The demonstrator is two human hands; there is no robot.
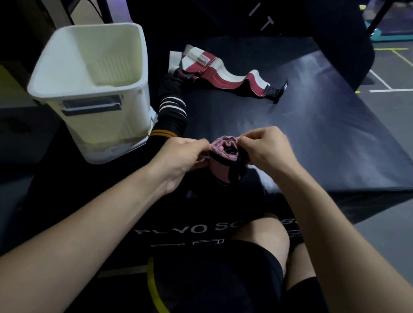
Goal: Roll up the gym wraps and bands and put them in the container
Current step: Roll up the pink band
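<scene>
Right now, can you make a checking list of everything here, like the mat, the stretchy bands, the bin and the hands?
Surface: black padded mat, white lettering on its near edge.
Job's things: pink roll held up between both hands; red-and-white wrap lying unrolled on the mat; black striped wrap lying loose beside the bin; white bin, nothing seen inside.
Clutter: yellow band low down by the knees.
Hands: left hand grips the roll's side; right hand pinches its top edge.
Cables: nothing seen.
Surroundings: grey floor with white and yellow lines; dark gym gear behind, too dim to tell.
</scene>
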